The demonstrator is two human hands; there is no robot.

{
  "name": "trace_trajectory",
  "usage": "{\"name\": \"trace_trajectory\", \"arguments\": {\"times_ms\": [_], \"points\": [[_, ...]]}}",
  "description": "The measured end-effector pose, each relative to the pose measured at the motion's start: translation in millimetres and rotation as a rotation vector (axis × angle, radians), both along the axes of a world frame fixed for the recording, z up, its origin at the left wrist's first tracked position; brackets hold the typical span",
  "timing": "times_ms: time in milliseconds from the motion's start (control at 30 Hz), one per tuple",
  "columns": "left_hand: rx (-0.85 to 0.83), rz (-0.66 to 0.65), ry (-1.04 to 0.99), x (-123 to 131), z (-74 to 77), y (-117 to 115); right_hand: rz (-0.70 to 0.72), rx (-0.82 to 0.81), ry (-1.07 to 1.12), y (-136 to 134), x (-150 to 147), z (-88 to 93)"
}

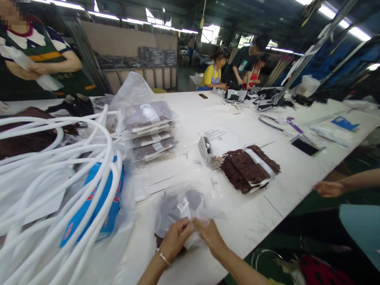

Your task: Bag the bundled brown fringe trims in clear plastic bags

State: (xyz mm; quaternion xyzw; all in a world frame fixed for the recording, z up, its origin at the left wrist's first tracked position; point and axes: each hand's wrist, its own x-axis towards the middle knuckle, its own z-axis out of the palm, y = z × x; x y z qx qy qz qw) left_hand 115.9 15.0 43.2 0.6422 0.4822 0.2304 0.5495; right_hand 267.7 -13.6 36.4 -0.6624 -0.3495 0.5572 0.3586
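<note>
Low in the view, a translucent plastic bag (171, 204) with a barcode label lies on the white table, dark brown material showing inside and at its lower edge. My left hand (178, 236) is closed, its fingers pinching the bag's near edge. Close beside it, my right hand (208, 233) pinches the same bag, thumb and fingers together. Beyond my hands sits a stack of dark brown fringed pieces (247, 168) wrapped by a pale band. A grey tape dispenser (206, 149) stands at that stack's left. Farther left is a pile of filled, labelled bags (149, 128).
White tubing (111, 143) loops over the left side, around a blue packet (102, 197). A dark phone (305, 145) lies near the right edge of the table (197, 113). One person (33, 60) stands at left; a person's hand (329, 189) is at right, and several people work at the far end.
</note>
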Motion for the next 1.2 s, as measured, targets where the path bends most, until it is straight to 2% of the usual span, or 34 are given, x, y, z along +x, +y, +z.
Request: {"name": "trace_trajectory", "arguments": {"times_ms": [67,133,200,267,333,400,467,500,533,600,667,700,767,867,933,1000,1100,1167,1200], "points": [[-0.033,0.175,-0.004,-17.1,3.5,14.3,-0.056,-0.025,-0.026,3.5,3.4,-4.5],[0.003,0.334,0.045,-33.4,9.7,27.1,-0.087,-0.096,-0.041,1.1,10.0,-6.1],[0.058,0.419,0.079,-45.3,18.9,35.2,0.062,-0.221,-0.052,-7.5,19.8,2.6],[0.186,0.418,0.165,-49.6,30.2,37.4,0.282,-0.257,-0.197,-18.4,30.0,26.4],[0.386,0.34,0.329,-45.6,41.6,34.9,0.348,-0.082,-0.504,-25.4,34.7,61.6],[0.583,0.229,0.498,-35.5,51.8,29.8,0.275,0.25,-0.802,-23.0,30.4,96.2],[0.711,0.142,0.582,-23.7,60.1,23.2,0.321,0.529,-0.992,-9.4,19.7,116.7],[0.755,0.105,0.603,-18.7,63.5,19.6,0.398,0.599,-1.067,0.7,14.3,119.7],[0.789,0.069,0.62,-15.0,66.3,16.0,0.494,0.609,-1.135,12.1,10.0,118.3],[0.826,0.009,0.677,-12.9,70.0,9.3,0.64,0.511,-1.246,34.1,6.2,107.5],[0.81,-0.024,0.793,-19.0,70.5,4.6,0.692,0.45,-1.305,48.1,6.7,95.5],[0.78,-0.024,0.866,-25.3,69.4,3.2,0.694,0.471,-1.316,50.2,7.0,91.4],[0.691,0.022,1.007,-44.0,64.0,1.8,0.712,0.588,-1.307,44.7,6.0,87.9],[0.53,0.166,1.138,-81.6,48.2,-2.1,0.779,0.763,-1.251,21.6,3.2,86.9],[0.457,0.236,1.166,-104.0,35.4,-9.9,0.773,0.815,-1.206,6.8,4.0,83.1],[0.454,0.27,1.164,-114.3,27.0,-22.7,0.735,0.815,-1.169,-1.4,6.5,76.4],[0.709,0.309,1.039,-94.9,33.7,-43.8,0.654,0.772,-1.157,-0.6,5.4,66.2],[0.929,0.273,0.873,-63.8,49.1,-51.4,0.618,0.774,-1.155,4.5,-2.1,63.0],[0.986,0.238,0.807,-47.1,57.1,-51.6,0.619,0.798,-1.155,7.1,-7.3,62.9]]}}
